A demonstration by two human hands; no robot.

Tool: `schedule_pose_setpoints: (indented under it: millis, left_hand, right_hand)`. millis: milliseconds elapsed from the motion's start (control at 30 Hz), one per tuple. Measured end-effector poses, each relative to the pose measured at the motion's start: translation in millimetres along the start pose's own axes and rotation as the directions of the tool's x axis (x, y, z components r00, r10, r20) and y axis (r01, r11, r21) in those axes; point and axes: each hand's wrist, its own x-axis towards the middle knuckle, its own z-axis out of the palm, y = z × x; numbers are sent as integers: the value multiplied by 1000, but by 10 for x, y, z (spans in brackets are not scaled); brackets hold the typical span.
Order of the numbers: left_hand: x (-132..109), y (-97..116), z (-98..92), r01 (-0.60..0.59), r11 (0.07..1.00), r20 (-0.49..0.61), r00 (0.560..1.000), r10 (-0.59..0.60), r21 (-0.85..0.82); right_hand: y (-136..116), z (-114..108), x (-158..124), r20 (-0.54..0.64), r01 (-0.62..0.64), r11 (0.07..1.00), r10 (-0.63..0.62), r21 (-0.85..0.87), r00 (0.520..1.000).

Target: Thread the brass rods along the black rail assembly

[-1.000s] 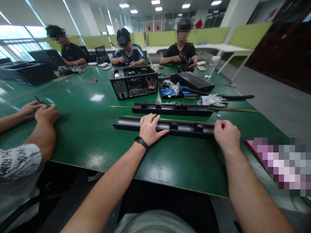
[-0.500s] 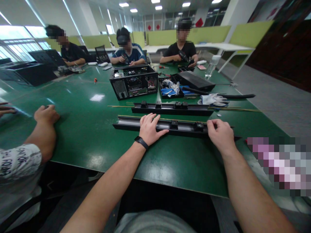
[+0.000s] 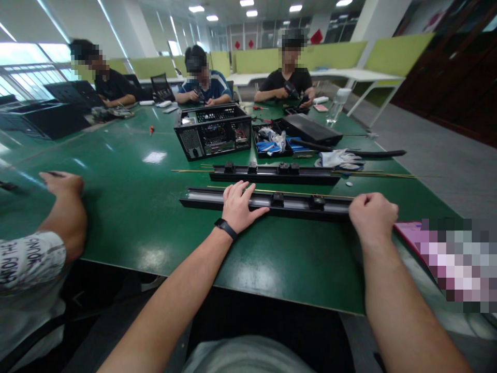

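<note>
A long black rail with small black clips lies across the green table in front of me. My left hand rests flat on its middle, fingers spread, with a black band on the wrist. Closed over the rail's right end is my right hand, curled like a fist. A thin brass rod runs along the rail's far side. A second black rail lies parallel just beyond it.
Behind the rails stand an open black computer case, a tray of tools, a flat black box and white gloves. A person's arm rests at the left. Three people sit at the far side.
My right hand slid right along the rail to its end and curled shut. The rod now reaches further right. The neighbour's hand at the left shifted left.
</note>
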Motion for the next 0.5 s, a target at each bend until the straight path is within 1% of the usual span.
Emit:
schedule_pose_setpoints:
  millis: [100, 233, 367, 500]
  left_hand:
    - [-2, -5, 0, 2, 1000, 0, 1000, -2, 0]
    - [-8, -17, 7, -1, 1000, 0, 1000, 1, 9]
    - [-10, -19, 11, -11, 1000, -11, 1000, 11, 4]
    - [-11, -16, 17, -4, 1000, -7, 1000, 4, 7]
  right_hand:
    - [16, 15, 8, -2, -30, 1000, 30, 2, 1000]
    - [20, 32, 0, 5, -19, 1000, 19, 16, 1000]
    - [-7, 41, -29, 9, 30, 999, -30, 33, 1000]
    - [-19, 105, -38, -22, 113, 990, -112, 80, 993]
